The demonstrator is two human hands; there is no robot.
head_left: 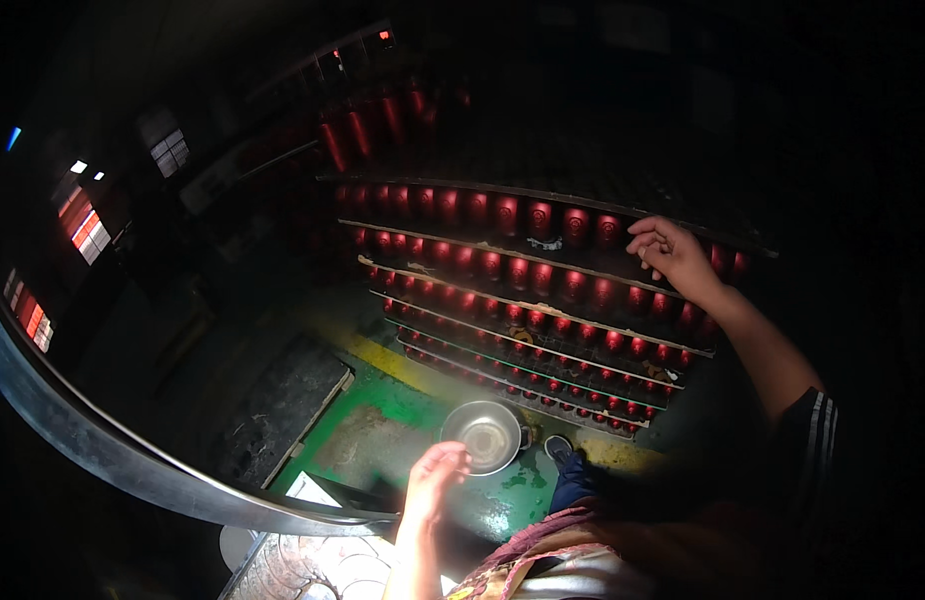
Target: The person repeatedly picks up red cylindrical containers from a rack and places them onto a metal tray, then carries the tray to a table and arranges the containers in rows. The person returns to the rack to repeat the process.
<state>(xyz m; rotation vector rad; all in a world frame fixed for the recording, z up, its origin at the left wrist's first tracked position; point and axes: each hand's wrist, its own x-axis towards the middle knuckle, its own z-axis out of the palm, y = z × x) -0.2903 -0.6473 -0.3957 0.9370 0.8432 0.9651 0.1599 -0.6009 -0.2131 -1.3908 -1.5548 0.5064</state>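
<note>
I stand before a rack of shelves filled with rows of several red cylinders. My right hand is raised to the upper right part of the rack, fingers curled near the red cylinders on a top shelf; a small light object may be pinched in them, but it is too small to tell. My left hand hangs low in front of me, fingers loosely apart, holding nothing. Just beyond it on the floor sits a round metal bowl.
The floor is green with a yellow stripe along the rack's foot. A dark flat slab lies to the left. A curved metal bar sweeps across the lower left. My shoe is by the bowl. The surroundings are dark.
</note>
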